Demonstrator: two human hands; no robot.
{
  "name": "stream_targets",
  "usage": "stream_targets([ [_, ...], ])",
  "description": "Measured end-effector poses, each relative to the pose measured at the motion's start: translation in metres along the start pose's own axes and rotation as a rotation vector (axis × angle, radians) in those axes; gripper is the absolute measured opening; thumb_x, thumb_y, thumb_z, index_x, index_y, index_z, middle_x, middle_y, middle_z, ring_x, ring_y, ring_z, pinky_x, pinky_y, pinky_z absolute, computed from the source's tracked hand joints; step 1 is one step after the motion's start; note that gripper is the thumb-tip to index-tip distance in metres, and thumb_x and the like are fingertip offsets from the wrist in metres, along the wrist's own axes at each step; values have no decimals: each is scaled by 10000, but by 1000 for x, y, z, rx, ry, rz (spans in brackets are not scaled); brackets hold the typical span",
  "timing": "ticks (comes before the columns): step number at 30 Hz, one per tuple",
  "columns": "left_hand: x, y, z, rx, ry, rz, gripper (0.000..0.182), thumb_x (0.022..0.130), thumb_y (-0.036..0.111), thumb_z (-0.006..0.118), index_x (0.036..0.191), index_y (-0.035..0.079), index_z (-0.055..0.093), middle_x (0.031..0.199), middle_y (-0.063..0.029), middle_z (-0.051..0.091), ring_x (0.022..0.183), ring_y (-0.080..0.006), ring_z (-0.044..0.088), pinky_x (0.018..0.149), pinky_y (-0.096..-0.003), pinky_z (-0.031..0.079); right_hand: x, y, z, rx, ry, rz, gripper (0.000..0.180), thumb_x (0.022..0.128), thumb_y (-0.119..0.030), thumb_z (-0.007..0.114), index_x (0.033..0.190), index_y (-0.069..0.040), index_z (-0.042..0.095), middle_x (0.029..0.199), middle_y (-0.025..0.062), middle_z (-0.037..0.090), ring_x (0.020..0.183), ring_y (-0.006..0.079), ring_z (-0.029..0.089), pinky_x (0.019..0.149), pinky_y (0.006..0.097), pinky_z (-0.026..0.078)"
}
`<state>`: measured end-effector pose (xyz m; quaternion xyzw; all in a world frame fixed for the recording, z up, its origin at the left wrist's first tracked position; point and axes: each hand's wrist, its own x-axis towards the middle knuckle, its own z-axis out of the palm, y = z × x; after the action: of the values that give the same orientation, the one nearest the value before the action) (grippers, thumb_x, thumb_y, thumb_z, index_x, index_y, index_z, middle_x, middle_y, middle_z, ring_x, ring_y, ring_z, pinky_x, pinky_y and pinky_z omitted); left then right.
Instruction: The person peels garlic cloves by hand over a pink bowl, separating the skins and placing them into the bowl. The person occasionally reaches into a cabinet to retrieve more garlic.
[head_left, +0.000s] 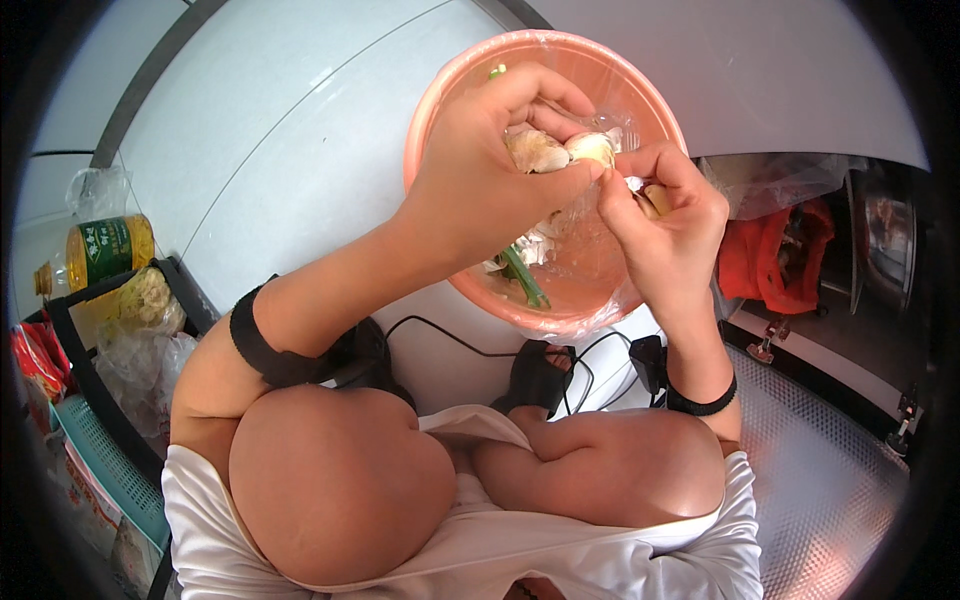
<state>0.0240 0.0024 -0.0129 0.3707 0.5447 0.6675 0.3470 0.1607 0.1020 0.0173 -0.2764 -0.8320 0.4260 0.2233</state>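
Note:
My left hand (499, 161) holds a garlic bulb (536, 150) with brownish skin in its curled fingers. A paler garlic clove (591, 148) is pinched at its thumb tip, where the right fingertips meet it. My right hand (664, 214) touches that clove with thumb and forefinger. Its other fingers are curled around pale cloves (658, 199), partly hidden in the palm. Both hands are above a pink plastic basin (596, 296) lined with clear plastic film. Inside lie white garlic skins (534, 247) and a green stalk (525, 276).
A dark-framed rack (90, 375) at left holds bagged vegetables, with an oil bottle (109, 251) behind it. Black cables (480, 349) run across the floor by my foot. At right, an open cabinet contains a red bag (776, 259); textured metal (817, 435) lies below.

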Motion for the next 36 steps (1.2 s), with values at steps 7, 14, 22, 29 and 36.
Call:
stream_targets([
  [7, 0, 4, -2, 256, -39, 153, 156, 778, 31, 733, 905, -1, 646, 879, -29, 661, 808, -78, 606, 721, -215, 491, -2, 1, 0, -228, 126, -219, 78, 797, 18, 647, 757, 36, 581, 627, -39, 531, 572, -7, 411, 496, 161, 330],
  [14, -2, 6, -9, 188, -129, 15, 164, 788, 18, 717, 939, -5, 658, 882, -29, 657, 805, -75, 606, 718, -213, 493, 12, 7, -20, -216, 229, -109, 52, 765, 1, 652, 742, 16, 608, 554, 26, 571, 494, 47, 480, 452, 238, 395],
  [22, 3, 2, -12, 131, -139, -59, 220, 810, 38, 695, 1023, -4, 666, 913, -36, 660, 833, -78, 609, 731, -215, 496, 5, 2, -21, -44, -177, 118, 96, 821, 45, 661, 908, 47, 619, 849, -6, 592, 713, 27, 483, 621, 166, 411],
  [29, 0, 3, -4, 144, -60, -10, 137, 784, 35, 713, 899, 14, 642, 890, -24, 652, 811, -66, 596, 717, -215, 486, 0, 1, -11, -38, -111, 30, 54, 827, 51, 651, 861, 58, 610, 783, -20, 589, 675, 15, 487, 595, 161, 407],
  [36, 0, 2, -6, 135, -109, 1, 138, 779, 21, 709, 898, 18, 639, 884, -18, 646, 820, -65, 589, 726, -215, 479, 3, 6, -10, -186, 106, -162, 91, 751, 6, 667, 721, 27, 583, 593, 72, 584, 523, 92, 542, 500, 241, 444],
])
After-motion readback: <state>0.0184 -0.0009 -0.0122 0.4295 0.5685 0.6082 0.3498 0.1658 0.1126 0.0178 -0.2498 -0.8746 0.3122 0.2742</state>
